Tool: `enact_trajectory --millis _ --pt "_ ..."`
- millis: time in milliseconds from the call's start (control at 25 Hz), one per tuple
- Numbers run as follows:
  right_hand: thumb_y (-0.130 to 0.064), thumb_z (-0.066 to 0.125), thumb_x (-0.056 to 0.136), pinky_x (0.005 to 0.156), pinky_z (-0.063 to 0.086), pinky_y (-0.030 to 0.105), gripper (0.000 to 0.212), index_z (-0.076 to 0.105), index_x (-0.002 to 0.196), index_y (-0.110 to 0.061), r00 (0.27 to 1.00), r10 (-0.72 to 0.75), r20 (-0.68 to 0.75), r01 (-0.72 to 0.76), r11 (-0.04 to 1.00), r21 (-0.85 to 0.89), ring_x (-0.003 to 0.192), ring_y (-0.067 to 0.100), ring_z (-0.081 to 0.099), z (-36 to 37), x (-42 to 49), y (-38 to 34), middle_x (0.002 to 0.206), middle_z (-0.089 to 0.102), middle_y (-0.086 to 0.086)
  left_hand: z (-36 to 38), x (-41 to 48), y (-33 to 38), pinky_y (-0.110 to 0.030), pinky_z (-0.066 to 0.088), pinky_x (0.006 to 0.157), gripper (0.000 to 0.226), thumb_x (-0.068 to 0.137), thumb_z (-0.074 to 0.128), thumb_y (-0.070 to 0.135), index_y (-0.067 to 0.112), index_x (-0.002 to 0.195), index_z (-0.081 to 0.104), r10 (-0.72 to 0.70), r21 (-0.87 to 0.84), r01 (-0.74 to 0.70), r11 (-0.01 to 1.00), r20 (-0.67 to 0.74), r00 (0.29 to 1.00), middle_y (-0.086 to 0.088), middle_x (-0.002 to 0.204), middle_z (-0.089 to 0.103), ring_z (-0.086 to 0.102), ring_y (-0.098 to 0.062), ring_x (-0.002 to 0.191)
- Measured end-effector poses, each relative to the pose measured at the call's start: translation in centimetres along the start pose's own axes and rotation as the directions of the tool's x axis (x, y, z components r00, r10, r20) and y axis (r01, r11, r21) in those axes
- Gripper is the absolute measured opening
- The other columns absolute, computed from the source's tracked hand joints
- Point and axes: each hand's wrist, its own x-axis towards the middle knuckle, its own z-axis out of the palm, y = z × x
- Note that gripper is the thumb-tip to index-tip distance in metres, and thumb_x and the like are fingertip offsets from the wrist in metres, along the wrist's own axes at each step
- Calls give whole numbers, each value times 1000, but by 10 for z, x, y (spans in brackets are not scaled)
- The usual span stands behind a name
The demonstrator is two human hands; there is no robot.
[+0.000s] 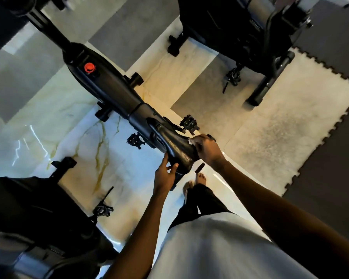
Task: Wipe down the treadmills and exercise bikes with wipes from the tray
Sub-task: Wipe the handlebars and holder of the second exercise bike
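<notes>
R hand (208,150) fingers curled on white wipe (191,141), pressing it to bike saddle (178,150) just beneath. L hand (165,175) grips saddle's near edge, across from wipe.

The black padded bike saddle (179,152) is sitting between the left hand (165,175) and the right hand (208,149); a crumpled white wipe (191,141) is lying under the right hand, on the saddle.

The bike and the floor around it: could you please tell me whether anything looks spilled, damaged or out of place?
Nothing serious. The pale mat carries a mottled patch that looks scuffed or dirty. The yellow streaks on the floor seem to be veining in the tile, not a spill.
</notes>
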Motion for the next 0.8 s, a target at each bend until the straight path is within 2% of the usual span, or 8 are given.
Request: enact_trajectory --millis 80,160,240,360,480,560,640,800 --pt "-7 62 93 96 51 30 23 71 112 -16 1000 16 -10 -16 1000 6 106 16 62 -6 -12 5 117 68 3 0 -3 -3 -38 49 101 65 99 63 29 31 156 32 37 -20 -37 999 -10 999 -3 148 54 64 -27 121" --pt "-4 61 92 95 50 28 28 70 116 -15 999 -16 50 16 1000 -1 106 18 64 -5 -3 -9 119 69 5 -1 1 -3 -35 49 99 64 99 64 29 31 156 34 36 -19 -36 999 -5 999 -1 150 52 66 -25 117" --pt "-5 57 94 94 49 28 31 69 120 -16 992 -54 117 55 999 2 106 19 64 2 14 -30 122 67 7 0 4 -3 -36 50 99 64 98 64 27 29 155 36 8 4 -8 1000 -5 1000 -3 149 53 66 -25 115" --pt "-8 56 95 95 51 33 30 69 119 -20 986 -98 135 94 995 41 105 20 64 10 37 -40 124 66 6 7 4 -5 -37 53 99 63 99 63 30 30 155 36 -6 41 8 999 -49 999 -3 149 54 67 -24 114" --pt "-13 57 97 93 51 30 25 68 118 -21 976 -131 176 119 990 79 106 19 64 3 37 -12 121 67 3 16 -2 1 -31 50 96 61 101 60 25 28 156 34 -60 24 63 998 -109 992 1 149 53 67 -22 112" --pt "-16 54 100 87 50 26 22 68 117 -18 980 -118 159 108 992 68 104 21 65 -4 28 19 115 69 4 24 -10 9 -34 50 99 59 103 57 22 26 156 33 -93 -10 92 996 -173 981 1 149 52 67 -24 115" --pt "-19 52 102 79 42 20 21 68 114 -15 988 -83 130 73 994 78 101 24 66 -11 24 47 110 71 6 35 -14 20 -36 48 102 56 105 52 25 27 157 33 -160 -39 155 987 -230 960 -1 148 54 64 -26 120" --pt "-10 54 99 86 40 16 20 69 114 -10 989 -97 111 83 989 122 101 25 64 -12 6 58 110 68 11 46 -18 28 -39 49 100 53 107 48 25 29 157 33 -251 -60 244 968 -289 924 -9 145 57 60 -30 125"
